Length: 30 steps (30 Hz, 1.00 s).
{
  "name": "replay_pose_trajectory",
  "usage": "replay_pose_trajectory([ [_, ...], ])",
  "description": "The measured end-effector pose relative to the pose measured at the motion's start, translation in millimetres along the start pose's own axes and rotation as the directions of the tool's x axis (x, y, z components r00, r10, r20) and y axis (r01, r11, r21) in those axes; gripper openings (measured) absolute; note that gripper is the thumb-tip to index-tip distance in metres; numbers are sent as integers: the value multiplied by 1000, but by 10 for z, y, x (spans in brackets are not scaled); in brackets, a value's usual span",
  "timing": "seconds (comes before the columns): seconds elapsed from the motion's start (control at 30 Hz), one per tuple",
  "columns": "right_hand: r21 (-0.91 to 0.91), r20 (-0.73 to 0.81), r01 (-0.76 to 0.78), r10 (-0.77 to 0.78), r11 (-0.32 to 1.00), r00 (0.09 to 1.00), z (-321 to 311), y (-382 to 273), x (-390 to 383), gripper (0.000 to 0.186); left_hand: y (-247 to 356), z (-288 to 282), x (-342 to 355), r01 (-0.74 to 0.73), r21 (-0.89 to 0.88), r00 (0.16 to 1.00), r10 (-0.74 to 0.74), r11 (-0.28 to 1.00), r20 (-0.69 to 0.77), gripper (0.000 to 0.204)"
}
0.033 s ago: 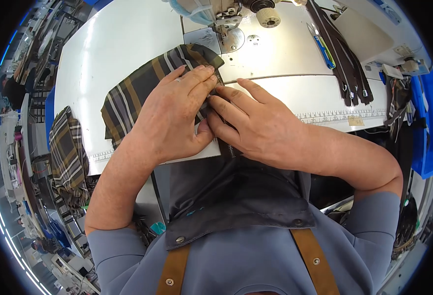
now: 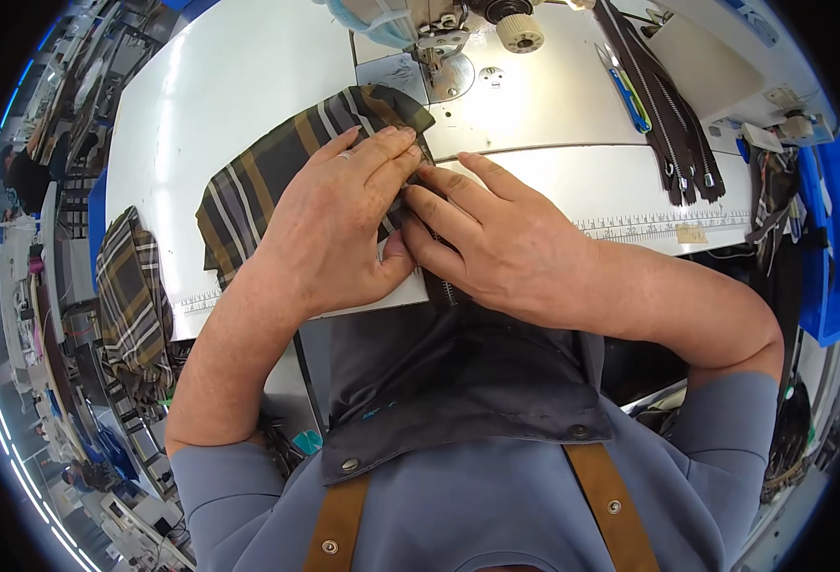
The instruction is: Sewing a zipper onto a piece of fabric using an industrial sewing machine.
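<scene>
A dark plaid fabric piece [image 2: 248, 191] with brown and white stripes lies on the white sewing table, its right edge just below the presser foot. My left hand [image 2: 339, 214] rests on it, fingers stretched out flat and thumb near the edge. At that edge a dark zipper [image 2: 450, 294] runs down toward me, its metal teeth showing below my fingers. My right hand [image 2: 496, 238] has its lower fingers bent in on the zipper and fabric edge, while the index finger reaches out. The fingertips of both hands meet there and partly hide what they grip.
The sewing machine's presser foot [image 2: 434, 57] stands just beyond the fabric. To the right lie thread snips [image 2: 625, 91] and several dark zippers [image 2: 672, 133]. A ruler strip [image 2: 629, 227] follows the near table edge. More plaid fabric [image 2: 132, 296] hangs at the left.
</scene>
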State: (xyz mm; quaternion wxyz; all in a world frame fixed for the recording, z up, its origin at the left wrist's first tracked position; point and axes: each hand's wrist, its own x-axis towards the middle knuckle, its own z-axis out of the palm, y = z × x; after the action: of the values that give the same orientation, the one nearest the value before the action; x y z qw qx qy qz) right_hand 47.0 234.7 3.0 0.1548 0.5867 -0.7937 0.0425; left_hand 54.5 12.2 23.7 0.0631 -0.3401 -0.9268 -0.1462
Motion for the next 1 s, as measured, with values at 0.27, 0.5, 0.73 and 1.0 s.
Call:
replay_pose_trajectory([
  [0.27, 56, -19, -13, 14, 998, 1000, 15, 13, 25, 39, -5, 1, 20, 21, -75, 1000, -21, 997, 8, 62],
  [0.5, 121, -271, 94, -58, 988, 961, 205, 238, 70, 19, -31, 1, 69, 4, -20, 1000, -4, 1000, -3, 64],
  [0.73, 192, -271, 39, 15, 981, 962, 331, 536, 188, 12, -252, 74, 238, 80, -22, 996, -81, 997, -48, 61],
  [1.0, 111, -299, -81, 112, 990, 948, 352, 664, 205, 14, -535, 162, 480, -2, -65, 995, -5, 998, -103, 61],
])
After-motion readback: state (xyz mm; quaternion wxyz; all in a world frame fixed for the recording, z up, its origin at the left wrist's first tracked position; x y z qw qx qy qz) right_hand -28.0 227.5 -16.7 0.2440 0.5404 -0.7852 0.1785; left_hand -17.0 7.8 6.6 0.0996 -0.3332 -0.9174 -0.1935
